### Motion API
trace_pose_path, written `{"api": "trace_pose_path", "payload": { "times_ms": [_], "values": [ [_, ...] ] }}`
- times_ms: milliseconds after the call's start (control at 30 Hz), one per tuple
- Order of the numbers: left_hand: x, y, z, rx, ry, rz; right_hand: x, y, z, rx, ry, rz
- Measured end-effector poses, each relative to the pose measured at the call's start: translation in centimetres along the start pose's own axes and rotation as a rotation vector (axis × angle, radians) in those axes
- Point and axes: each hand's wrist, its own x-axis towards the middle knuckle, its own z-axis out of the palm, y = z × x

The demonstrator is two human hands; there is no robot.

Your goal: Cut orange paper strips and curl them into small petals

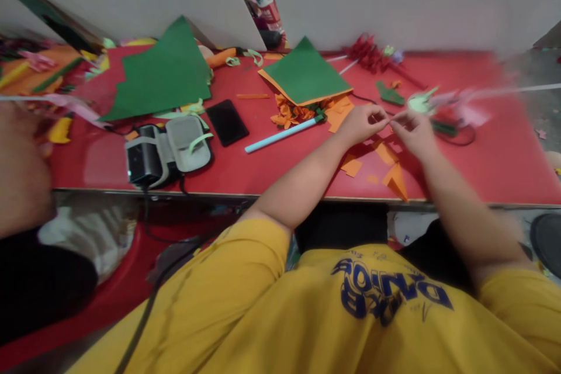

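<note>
Over the red table [236, 172], our left hand [362, 123] and right hand [414, 131] are together at the fingertips — can't tell what's pinched — and one pointy orange scrap [396, 180] nearby aims lengthwise toward us.

Orange paper pieces [351, 165] lie scattered on the red tabletop [504, 169].

The left forearm [304, 184] is slanting up toward 1 o'clock and the right forearm [467, 201] toward 11 o'clock, both elbows bending. The left hand [362, 124] is resting at 2 o'clock from the view's centre, its fingers curling toward the thumb. The right hand [415, 133] is sitting near 3 o'clock, fingers pointing toward 10. The fingertips are almost meeting; whether they are pinching anything is unclear.
</note>
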Motion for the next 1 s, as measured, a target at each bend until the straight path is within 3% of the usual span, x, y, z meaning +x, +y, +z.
{"api": "trace_pose_path", "payload": {
  "times_ms": [267, 533, 833, 1000],
  "values": [
    [0.1, -0.5, 0.0, -0.013, 0.040, 0.015, 0.8, 0.6, 0.2, 0.070, -0.109, 0.105],
    [-0.2, 0.4, -0.5, 0.015, 0.039, 0.100, 0.1, -0.6, 0.5, 0.113, -0.108, 0.141],
    [-0.7, 0.0, 0.9, -0.259, 0.022, -0.097, 0.2, -0.2, 0.0, 0.145, -0.034, 0.113],
    [-0.8, 0.2, 0.6, -0.227, 0.034, -0.129, 0.1, -0.8, 0.0, 0.157, -0.051, 0.096]
  ]
}}
